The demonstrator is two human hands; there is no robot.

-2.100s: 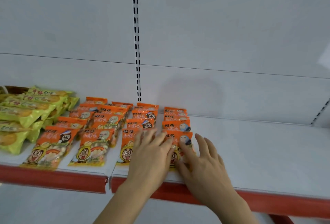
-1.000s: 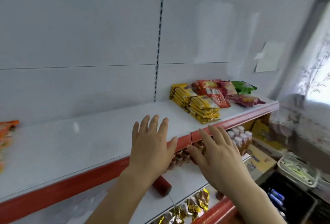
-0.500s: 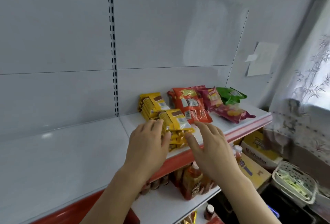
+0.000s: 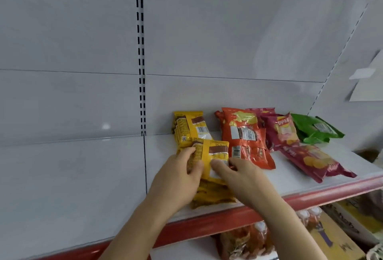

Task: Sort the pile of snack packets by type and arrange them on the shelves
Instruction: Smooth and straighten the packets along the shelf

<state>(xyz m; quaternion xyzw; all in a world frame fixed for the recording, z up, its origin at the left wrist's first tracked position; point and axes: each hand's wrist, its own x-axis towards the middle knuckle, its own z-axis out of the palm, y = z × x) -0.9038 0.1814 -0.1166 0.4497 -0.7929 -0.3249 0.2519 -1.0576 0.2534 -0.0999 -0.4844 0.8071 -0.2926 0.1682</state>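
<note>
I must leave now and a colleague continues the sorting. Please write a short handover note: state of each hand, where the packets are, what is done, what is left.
Left hand: grips the front yellow stack from its left side.
Right hand: fingers rest on the same stack's top packet, from the right.
Shelf: a second yellow stack behind the first; orange bags beside it; then maroon bags; green bag far right.
Done: yellow packets are grouped in two stacks.
Left: chip bags lie loosely overlapped and need straightening by colour; the shelf's left part has room.
</note>
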